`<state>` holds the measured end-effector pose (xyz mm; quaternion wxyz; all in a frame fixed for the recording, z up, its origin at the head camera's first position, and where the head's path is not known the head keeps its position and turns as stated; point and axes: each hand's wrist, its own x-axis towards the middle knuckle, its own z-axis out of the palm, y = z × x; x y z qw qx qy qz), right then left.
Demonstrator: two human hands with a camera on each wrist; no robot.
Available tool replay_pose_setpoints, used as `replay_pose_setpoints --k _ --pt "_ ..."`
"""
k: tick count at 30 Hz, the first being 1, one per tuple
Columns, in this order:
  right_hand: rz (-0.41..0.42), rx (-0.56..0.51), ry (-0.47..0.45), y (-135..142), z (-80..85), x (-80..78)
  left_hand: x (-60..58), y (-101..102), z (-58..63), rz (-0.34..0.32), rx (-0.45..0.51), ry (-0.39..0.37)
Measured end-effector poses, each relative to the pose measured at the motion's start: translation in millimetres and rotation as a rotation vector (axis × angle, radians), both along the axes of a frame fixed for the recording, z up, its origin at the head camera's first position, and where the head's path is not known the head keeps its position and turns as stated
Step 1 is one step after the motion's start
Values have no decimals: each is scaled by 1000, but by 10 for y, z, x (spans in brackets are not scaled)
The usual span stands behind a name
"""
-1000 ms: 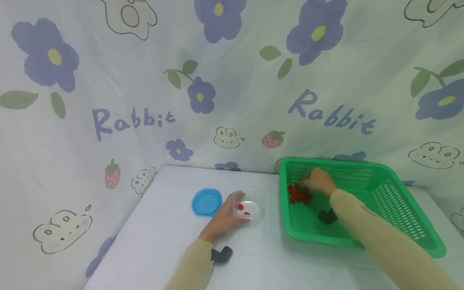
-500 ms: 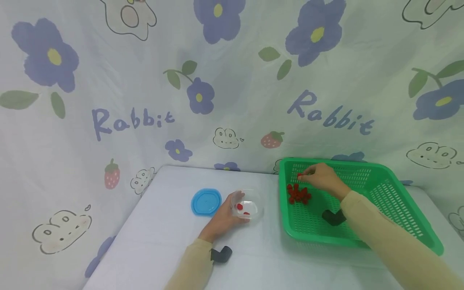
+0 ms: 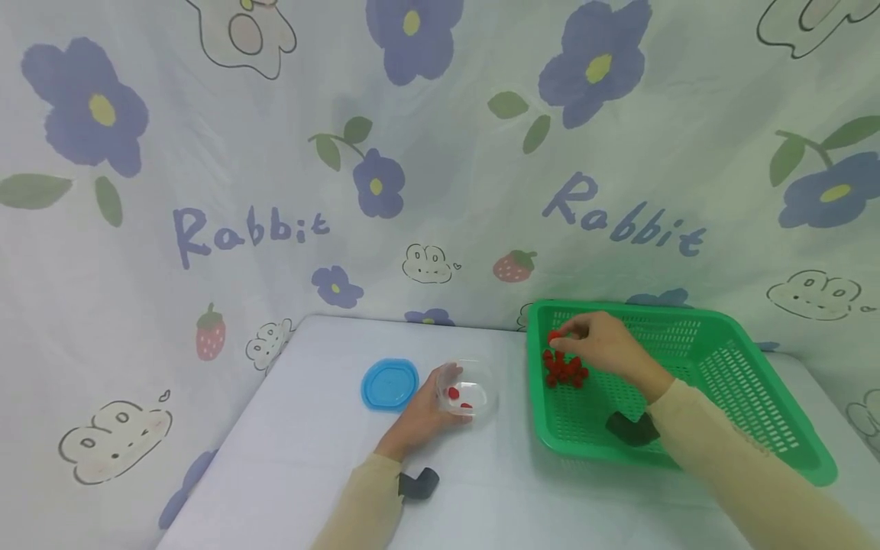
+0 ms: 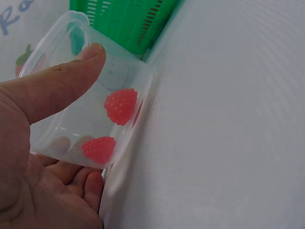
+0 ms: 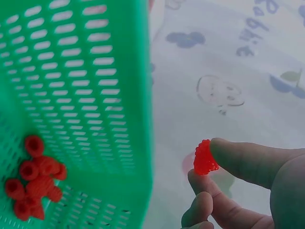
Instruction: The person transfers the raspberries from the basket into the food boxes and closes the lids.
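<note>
My left hand (image 3: 421,409) grips a clear plastic tub (image 4: 78,114) around its side, thumb on one wall and fingers on the other. Two red raspberries (image 4: 121,106) show through the tub wall near its base. Between thumb and fingertip my right hand (image 3: 605,347) pinches another raspberry (image 5: 205,158), held above the left end of the green basket (image 3: 538,382) in the head view. Below that hand, a cluster of raspberries (image 3: 565,371) lies on the basket floor, and the hollow ends of several face up in the right wrist view.
A blue lid (image 3: 389,384) lies on the white table (image 3: 289,458), just left of the tub. The basket's perforated walls rise to the right. Behind the table hangs a white cloth (image 3: 440,168) printed with flowers and rabbits.
My right hand has come up from the cluster with one raspberry and moved slightly left toward the basket's left rim. The left hand and tub have stayed in place.
</note>
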<state>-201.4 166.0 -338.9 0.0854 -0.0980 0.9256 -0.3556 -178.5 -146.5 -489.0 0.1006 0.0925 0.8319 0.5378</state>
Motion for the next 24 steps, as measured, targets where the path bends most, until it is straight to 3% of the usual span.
replay_pose_setpoints --k 11,16,24 --pt "0 -21 80 -179 84 231 1 -2 -11 -5 -9 7" --pt "5 -55 97 -261 51 315 -5 -4 -21 -7 -6 11" --pt "10 -91 201 -410 -24 416 0 -7 -12 -11 -7 9"
